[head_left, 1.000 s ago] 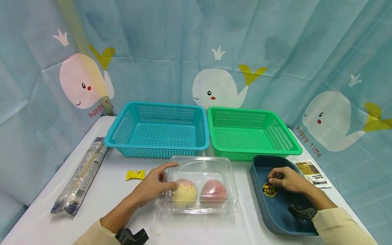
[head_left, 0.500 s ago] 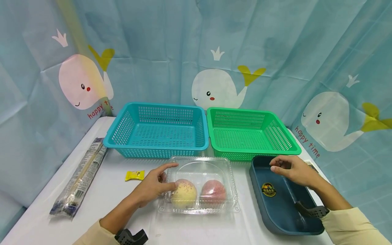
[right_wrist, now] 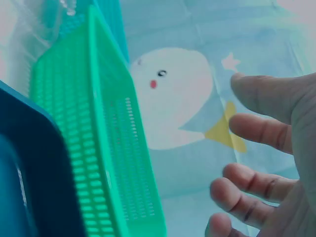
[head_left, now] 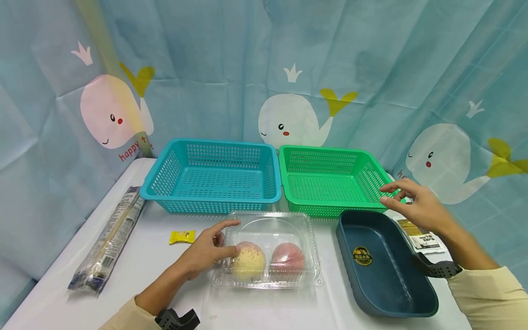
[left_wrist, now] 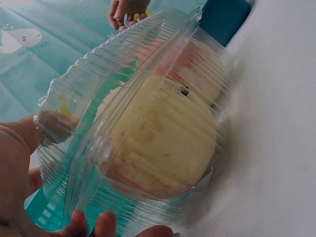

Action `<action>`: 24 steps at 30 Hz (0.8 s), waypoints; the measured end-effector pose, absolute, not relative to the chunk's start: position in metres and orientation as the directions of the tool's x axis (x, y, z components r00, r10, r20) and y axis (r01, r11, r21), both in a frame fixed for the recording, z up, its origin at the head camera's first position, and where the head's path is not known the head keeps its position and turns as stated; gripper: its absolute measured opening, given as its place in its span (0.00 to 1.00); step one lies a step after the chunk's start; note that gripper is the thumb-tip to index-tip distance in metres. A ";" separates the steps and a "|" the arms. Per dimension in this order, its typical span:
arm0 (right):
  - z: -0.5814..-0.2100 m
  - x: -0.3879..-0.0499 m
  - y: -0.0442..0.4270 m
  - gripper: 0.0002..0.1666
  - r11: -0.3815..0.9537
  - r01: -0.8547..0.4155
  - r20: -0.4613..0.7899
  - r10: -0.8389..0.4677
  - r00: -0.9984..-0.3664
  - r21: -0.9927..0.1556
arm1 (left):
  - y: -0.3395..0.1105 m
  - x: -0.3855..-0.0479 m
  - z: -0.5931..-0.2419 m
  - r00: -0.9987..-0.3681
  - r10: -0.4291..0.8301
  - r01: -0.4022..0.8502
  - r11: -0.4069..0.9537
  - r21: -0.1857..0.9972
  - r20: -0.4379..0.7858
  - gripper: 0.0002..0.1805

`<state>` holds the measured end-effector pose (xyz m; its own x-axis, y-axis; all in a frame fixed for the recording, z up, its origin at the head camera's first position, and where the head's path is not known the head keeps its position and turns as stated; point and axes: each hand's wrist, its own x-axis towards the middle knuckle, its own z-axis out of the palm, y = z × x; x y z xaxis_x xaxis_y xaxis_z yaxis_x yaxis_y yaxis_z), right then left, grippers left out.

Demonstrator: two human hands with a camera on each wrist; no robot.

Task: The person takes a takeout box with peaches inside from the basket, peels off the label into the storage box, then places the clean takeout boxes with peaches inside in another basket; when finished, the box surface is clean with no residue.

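Observation:
A clear plastic clamshell box [head_left: 270,229] lies closed on the table, in front of the two baskets. Through its lid show a yellowish peach-like fruit [head_left: 248,261] and a pinkish one [head_left: 288,259]. My left hand [head_left: 210,247] holds the box's left end, thumb and fingers spread around it; the left wrist view shows its fingertips [left_wrist: 104,224] along the rim. Above the front right corner of the green basket [head_left: 330,183], my right hand [head_left: 418,204] hovers with loosely bent fingers and nothing in them. A dark blue tub [head_left: 383,270] stands below the right forearm.
Left of the green basket sits a blue basket [head_left: 222,181]. A small yellow wrapped packet [head_left: 182,236] lies beside my left hand. Along the left edge rests a long plastic-wrapped package [head_left: 109,238]. A flat packet [head_left: 422,238] lies right of the tub. A whale-print curtain [head_left: 231,55] hangs behind.
My right hand has risen from inside the dark blue tub and moved right and away from me, toward the green basket's corner. My left hand and the box stay in place.

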<state>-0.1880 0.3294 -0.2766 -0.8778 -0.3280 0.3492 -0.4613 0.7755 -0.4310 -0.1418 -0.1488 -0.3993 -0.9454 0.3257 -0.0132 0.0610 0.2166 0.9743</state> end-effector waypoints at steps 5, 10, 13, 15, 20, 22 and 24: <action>-0.270 -0.196 0.338 0.19 0.795 -0.426 0.389 -0.261 -0.883 -0.432 | -0.149 -0.141 -0.400 -0.943 0.332 0.034 0.183 0.982 -0.029 0.38; -0.274 -0.207 0.347 0.25 0.816 -0.363 0.382 -0.191 -0.904 -0.450 | -0.149 -0.141 -0.400 -0.941 0.336 0.024 0.159 0.987 -0.031 0.38; -0.278 -0.212 0.354 0.28 0.820 -0.329 0.350 -0.169 -0.921 -0.469 | -0.149 -0.142 -0.401 -0.944 0.329 0.018 0.158 0.987 -0.035 0.37; -0.283 -0.215 0.359 0.29 0.823 -0.311 0.332 -0.160 -0.930 -0.475 | -0.148 -0.142 -0.401 -0.946 0.321 0.010 0.157 0.988 -0.042 0.37; -0.294 -0.221 0.372 0.31 0.834 -0.281 0.303 -0.145 -0.942 -0.474 | -0.147 -0.142 -0.401 -0.950 0.307 0.000 0.148 0.989 -0.046 0.36; -0.298 -0.224 0.376 0.31 0.841 -0.277 0.295 -0.148 -0.944 -0.464 | -0.146 -0.142 -0.401 -0.953 0.301 0.000 0.148 0.989 -0.045 0.36; -0.303 -0.227 0.380 0.31 0.846 -0.274 0.283 -0.153 -0.947 -0.458 | -0.146 -0.142 -0.400 -0.955 0.292 -0.003 0.150 0.989 -0.047 0.36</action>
